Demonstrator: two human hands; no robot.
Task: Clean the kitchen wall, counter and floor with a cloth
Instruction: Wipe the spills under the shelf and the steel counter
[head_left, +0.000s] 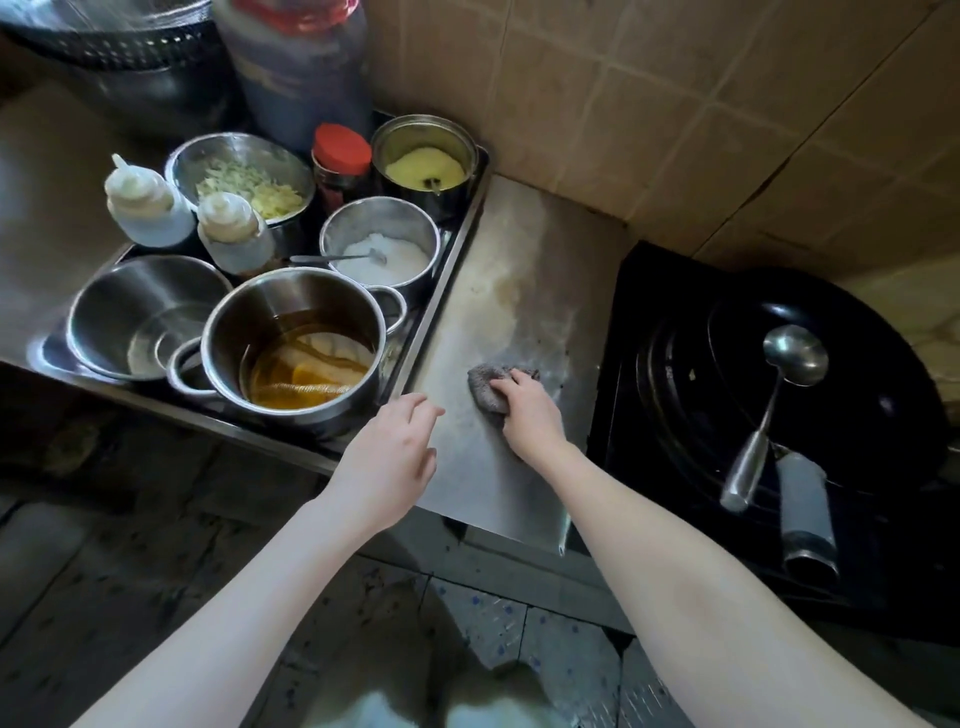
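My right hand (527, 415) presses the crumpled grey cloth (485, 382) onto the stained steel tabletop (519, 291), fingers (506, 385) curled over it. My left hand (395, 452), beside the metal tray (451, 270), is loosely spread, holding nothing.

stained steel counter (519, 291) bears a grey cloth (483, 379), a loaded tray (451, 260) along its left.

Tray (451, 247) of pots (291, 353) and bottles (148, 208) at nine o'clock from the counter (519, 260). Wok (857, 395) at three o'clock, ladle (771, 410) lying in it. Wall (675, 104) behind at twelve o'clock.
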